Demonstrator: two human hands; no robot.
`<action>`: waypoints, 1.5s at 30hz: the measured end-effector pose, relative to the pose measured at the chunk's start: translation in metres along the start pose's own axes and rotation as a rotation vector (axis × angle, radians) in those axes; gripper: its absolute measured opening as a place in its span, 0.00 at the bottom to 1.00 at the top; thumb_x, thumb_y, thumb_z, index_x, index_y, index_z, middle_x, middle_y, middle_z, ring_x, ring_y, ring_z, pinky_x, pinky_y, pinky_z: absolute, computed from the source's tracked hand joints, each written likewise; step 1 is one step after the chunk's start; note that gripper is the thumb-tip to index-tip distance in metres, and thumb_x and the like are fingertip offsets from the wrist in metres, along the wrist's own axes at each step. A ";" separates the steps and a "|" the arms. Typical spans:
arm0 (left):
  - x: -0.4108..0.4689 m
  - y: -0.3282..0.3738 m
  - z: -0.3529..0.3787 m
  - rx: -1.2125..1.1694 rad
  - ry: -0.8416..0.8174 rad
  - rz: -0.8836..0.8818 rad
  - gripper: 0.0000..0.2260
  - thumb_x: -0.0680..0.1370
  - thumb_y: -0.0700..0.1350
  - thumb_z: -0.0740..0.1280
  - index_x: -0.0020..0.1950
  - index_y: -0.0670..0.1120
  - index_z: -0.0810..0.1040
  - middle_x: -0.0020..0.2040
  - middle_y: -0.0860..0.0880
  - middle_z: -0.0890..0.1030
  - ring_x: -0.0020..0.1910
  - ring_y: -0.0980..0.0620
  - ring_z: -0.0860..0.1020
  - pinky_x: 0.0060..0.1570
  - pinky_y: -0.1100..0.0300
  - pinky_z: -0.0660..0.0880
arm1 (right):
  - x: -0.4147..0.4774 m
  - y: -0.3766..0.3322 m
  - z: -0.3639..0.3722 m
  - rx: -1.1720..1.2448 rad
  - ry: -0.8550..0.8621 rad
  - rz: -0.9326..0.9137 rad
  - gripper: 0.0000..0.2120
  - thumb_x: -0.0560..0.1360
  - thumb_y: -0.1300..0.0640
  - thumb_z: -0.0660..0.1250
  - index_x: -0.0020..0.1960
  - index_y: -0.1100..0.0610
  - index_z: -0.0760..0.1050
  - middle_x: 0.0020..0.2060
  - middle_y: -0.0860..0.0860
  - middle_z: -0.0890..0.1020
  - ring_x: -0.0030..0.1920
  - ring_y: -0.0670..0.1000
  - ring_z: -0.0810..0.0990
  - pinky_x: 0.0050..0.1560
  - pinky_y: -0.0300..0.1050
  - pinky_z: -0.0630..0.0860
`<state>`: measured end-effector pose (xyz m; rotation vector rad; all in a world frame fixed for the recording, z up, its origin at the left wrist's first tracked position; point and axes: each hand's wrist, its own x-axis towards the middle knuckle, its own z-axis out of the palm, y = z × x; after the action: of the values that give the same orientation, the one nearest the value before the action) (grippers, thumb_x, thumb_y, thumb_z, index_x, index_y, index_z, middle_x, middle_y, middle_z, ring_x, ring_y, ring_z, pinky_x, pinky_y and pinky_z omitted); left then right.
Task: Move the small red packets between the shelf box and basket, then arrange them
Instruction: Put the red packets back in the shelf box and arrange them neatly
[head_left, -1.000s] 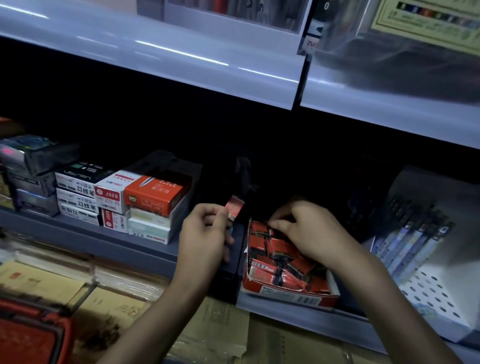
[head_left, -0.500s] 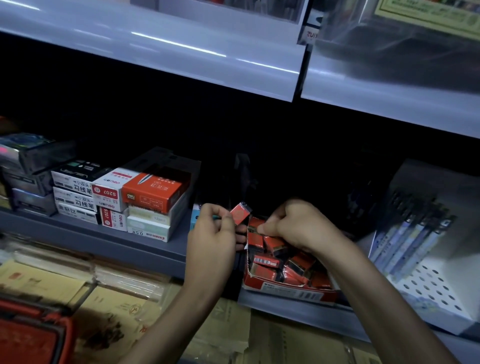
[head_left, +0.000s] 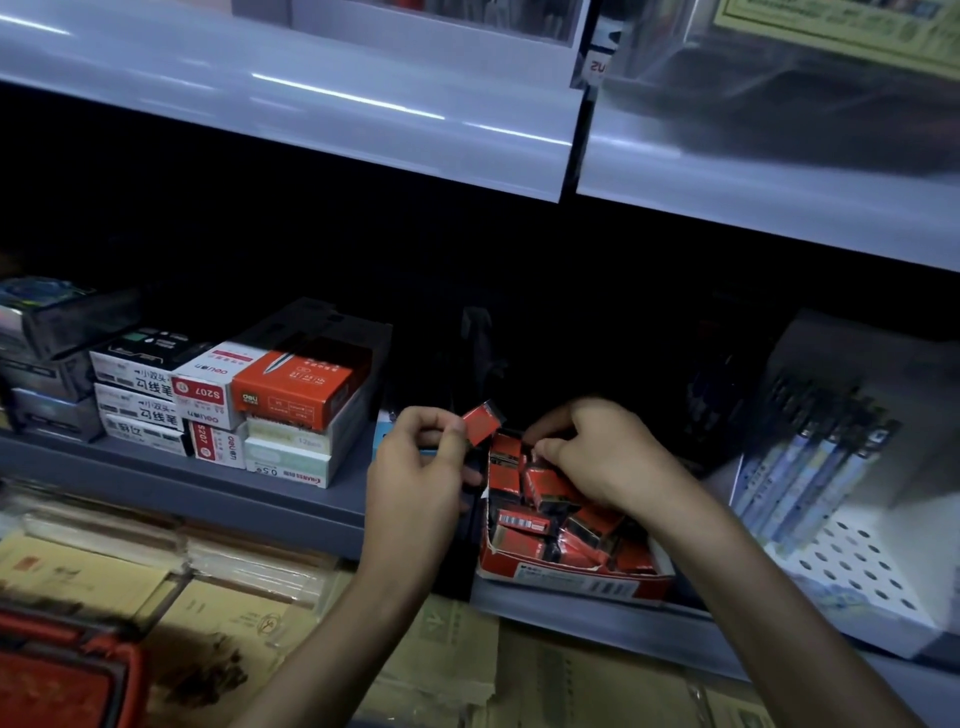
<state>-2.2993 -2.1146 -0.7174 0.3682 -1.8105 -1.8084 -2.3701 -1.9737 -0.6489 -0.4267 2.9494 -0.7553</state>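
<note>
A red packet (head_left: 482, 423) is pinched between thumb and fingertips of the left hand (head_left: 415, 467). It is held up, tilted, just left of the far corner of the box (head_left: 571, 584). The right hand (head_left: 602, 454) is lowered into the far end of the box, fingers curled down onto the packets (head_left: 524, 491) there. Whether one is gripped cannot be told. The box is set at the near edge of the shelf (head_left: 208, 488) and is filled with jumbled red packets. Stacked pen boxes (head_left: 270, 400) are seen left of the hands, a little farther back. A rack of pens (head_left: 810, 467) is set right of the box. A red basket (head_left: 67, 670) is cut off at the near left corner, well apart from the box. Brown envelopes (head_left: 234, 623) are laid beside it, below the shelf.
</note>
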 end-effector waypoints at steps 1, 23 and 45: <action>0.000 0.000 0.001 -0.013 0.004 -0.005 0.05 0.83 0.44 0.64 0.49 0.47 0.78 0.39 0.43 0.84 0.32 0.55 0.82 0.30 0.63 0.76 | 0.000 0.000 0.001 -0.015 0.001 -0.014 0.09 0.81 0.54 0.66 0.55 0.46 0.84 0.56 0.43 0.82 0.58 0.46 0.79 0.61 0.42 0.76; 0.002 -0.001 0.001 -0.026 -0.010 0.033 0.04 0.81 0.45 0.68 0.48 0.48 0.82 0.40 0.48 0.84 0.38 0.52 0.84 0.37 0.56 0.76 | -0.002 0.000 -0.007 0.064 0.063 -0.049 0.09 0.80 0.54 0.65 0.55 0.42 0.82 0.54 0.45 0.83 0.56 0.49 0.80 0.57 0.44 0.78; 0.000 -0.001 0.004 -0.074 0.009 0.019 0.05 0.85 0.44 0.62 0.51 0.47 0.76 0.39 0.50 0.87 0.36 0.50 0.84 0.36 0.57 0.79 | 0.007 -0.018 -0.010 -0.104 -0.210 -0.017 0.10 0.80 0.42 0.67 0.51 0.48 0.78 0.41 0.44 0.79 0.47 0.47 0.78 0.48 0.42 0.72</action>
<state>-2.3019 -2.1116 -0.7182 0.3284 -1.7295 -1.8521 -2.3736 -1.9861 -0.6321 -0.5053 2.7989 -0.5250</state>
